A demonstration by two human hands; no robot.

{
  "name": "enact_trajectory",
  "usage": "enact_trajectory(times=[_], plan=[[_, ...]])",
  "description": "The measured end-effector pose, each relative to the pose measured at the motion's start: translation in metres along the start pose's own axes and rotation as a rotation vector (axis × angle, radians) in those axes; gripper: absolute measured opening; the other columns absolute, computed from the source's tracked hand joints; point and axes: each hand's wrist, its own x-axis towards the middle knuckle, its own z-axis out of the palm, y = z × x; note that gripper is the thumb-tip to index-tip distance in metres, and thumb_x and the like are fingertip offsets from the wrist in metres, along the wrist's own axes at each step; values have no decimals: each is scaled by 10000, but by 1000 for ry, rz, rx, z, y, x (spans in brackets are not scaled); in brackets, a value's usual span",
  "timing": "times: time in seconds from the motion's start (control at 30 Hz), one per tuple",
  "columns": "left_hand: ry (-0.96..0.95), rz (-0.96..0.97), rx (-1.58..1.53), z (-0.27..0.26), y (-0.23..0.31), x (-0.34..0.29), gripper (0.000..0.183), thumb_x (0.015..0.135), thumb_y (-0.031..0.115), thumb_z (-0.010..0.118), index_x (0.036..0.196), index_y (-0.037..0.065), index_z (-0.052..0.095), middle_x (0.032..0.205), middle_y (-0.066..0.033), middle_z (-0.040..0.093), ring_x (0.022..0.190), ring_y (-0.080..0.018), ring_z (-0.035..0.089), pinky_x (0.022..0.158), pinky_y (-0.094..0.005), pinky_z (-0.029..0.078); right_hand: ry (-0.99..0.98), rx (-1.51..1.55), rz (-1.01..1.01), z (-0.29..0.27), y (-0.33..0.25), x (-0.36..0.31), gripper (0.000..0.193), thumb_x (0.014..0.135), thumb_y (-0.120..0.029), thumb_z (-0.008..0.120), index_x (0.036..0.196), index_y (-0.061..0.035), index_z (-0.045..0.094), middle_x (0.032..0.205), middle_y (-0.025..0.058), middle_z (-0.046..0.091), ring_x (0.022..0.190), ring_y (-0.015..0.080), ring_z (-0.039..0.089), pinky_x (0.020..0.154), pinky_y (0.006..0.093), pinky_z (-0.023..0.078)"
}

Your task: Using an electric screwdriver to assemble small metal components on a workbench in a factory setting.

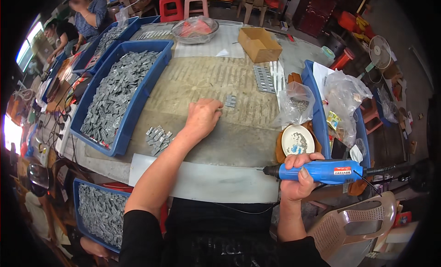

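The right hand [298,177] is clenched around a blue electric screwdriver [321,171] at the table's near edge, while the left hand [202,117], fingers curled, reaches toward a small grey metal piece [230,100] lying just beyond its fingertips on the table [239,133].

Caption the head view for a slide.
Right hand holds blue electric screwdriver; left hand reaches small grey parts on table.
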Motion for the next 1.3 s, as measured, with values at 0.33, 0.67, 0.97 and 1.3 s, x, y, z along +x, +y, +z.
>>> enact_trajectory(times=[0.33, 0.67, 0.97, 1.3], plan=[[-50, 6, 116, 34, -4, 22, 125, 695, 108, 609, 820, 104, 605, 815, -31, 582, 840, -229, 512, 727, -363, 345, 34, 32, -12, -8, 3, 4, 420, 672, -97, 550, 1053, -65, 377, 724, 89, 491, 615, 200, 489, 597, 324, 416], [-77, 33, 139, 39, 2, 22, 90, 713, 115, 601, 803, 112, 602, 821, -8, 579, 838, -213, 501, 736, -360, 325, 43, 37, 3, -14, 3, 8, 420, 670, -95, 550, 1047, -57, 370, 718, 90, 487, 617, 202, 488, 603, 329, 415], [-9, 80, 120, 47, -18, 6, 120, 689, 110, 560, 798, 111, 612, 762, -91, 582, 763, -267, 557, 640, -412, 407, 52, 81, 72, -9, 9, 4, 469, 624, -116, 553, 1059, -72, 383, 705, 67, 458, 613, 177, 453, 590, 302, 397], [-9, -16, 77, 59, 6, -16, 104, 625, 55, 535, 715, 65, 588, 792, -106, 572, 837, -278, 532, 699, -472, 338, -180, 79, 78, -45, 5, 5, 315, 740, -109, 499, 1031, -17, 419, 766, 81, 429, 739, 201, 392, 757, 356, 318]])
